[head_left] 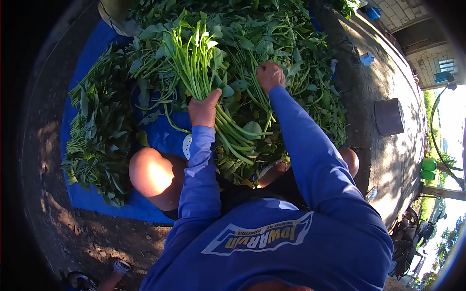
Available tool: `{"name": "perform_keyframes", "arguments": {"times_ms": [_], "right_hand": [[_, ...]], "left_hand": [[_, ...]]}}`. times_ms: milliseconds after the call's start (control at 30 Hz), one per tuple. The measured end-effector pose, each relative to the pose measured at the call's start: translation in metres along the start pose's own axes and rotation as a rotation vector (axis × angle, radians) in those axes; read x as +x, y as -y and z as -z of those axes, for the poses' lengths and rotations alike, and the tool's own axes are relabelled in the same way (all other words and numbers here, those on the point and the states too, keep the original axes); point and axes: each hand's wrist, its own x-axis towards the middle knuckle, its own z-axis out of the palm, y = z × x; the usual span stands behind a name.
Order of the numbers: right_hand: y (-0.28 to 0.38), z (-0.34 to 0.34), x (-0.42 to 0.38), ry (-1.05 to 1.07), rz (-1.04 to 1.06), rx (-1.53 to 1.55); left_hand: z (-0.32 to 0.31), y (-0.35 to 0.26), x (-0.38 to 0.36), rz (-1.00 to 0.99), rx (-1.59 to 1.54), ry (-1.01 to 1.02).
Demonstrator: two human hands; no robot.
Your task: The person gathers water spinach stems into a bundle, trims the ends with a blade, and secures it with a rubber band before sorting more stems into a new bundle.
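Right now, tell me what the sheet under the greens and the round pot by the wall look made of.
Sheet: looks like blue plastic tarp, smooth, slightly shiny, creased. Pot: probably dull metal or plastic, dark matte grey-brown; too far away to tell.

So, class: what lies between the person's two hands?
In the head view, between the left hand gripping a bunch of green stems and the right hand lie loose leafy greens.
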Motion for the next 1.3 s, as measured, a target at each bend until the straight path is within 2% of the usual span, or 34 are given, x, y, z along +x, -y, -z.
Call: {"name": "perform_keyframes", "arguments": {"times_ms": [100, 200, 300, 433, 533, 633, 733, 767, 867, 900, 967, 1000, 1100, 1200, 1300], "right_hand": [[-0.003, 0.0, 0.021, 0.213, -0.104, 0.023], [-0.013, 0.002, 0.034, 0.17, -0.087, 0.091], [-0.022, 0.012, 0.028, 0.022, -0.06, 0.187], [-0.032, 0.035, 0.042, 0.427, -0.261, 0.517], [-0.048, 0.049, 0.051, 0.521, 0.005, 0.211], [-0.028, 0.097, 0.038, 0.385, -0.075, 0.387], [0.013, 0.157, 0.022, 0.229, -0.039, 0.375], [0.023, 0.171, 0.021, 0.163, 0.01, 0.317], [0.051, 0.201, 0.014, -0.02, 0.157, 0.157], [0.063, 0.206, 0.009, -0.07, 0.213, 0.112], [0.085, 0.209, 0.002, -0.151, 0.306, 0.033], [0.094, 0.206, 0.0, -0.184, 0.315, 0.069], [0.106, 0.198, 0.005, -0.31, 0.399, 0.116], [0.1, 0.209, 0.024, -0.242, 0.267, 0.539], [0.07, 0.224, 0.05, 0.085, 0.225, 0.322]], "left_hand": [[-0.003, -0.006, -0.008, -0.017, 0.048, 0.029], [-0.008, -0.008, -0.01, -0.054, 0.073, 0.016], [-0.008, 0.004, -0.006, -0.041, 0.057, 0.04], [-0.011, 0.004, -0.006, -0.009, 0.114, 0.117], [-0.018, 0.004, -0.008, -0.042, 0.057, 0.113], [-0.025, 0.009, -0.01, 0.048, 0.07, 0.117], [-0.027, 0.041, -0.003, 0.374, -0.071, 0.172], [-0.028, 0.053, -0.003, 0.39, -0.051, 0.15], [-0.028, 0.08, -0.009, 0.332, -0.071, 0.128], [-0.024, 0.095, -0.005, 0.373, -0.024, 0.12], [-0.023, 0.113, -0.004, 0.256, 0.039, 0.088], [-0.023, 0.117, -0.004, 0.195, 0.069, 0.072], [-0.02, 0.121, -0.001, 0.23, 0.028, 0.116], [-0.017, 0.117, -0.002, 0.303, 0.009, 0.095], [-0.016, 0.113, -0.002, 0.271, 0.024, 0.091]]}}
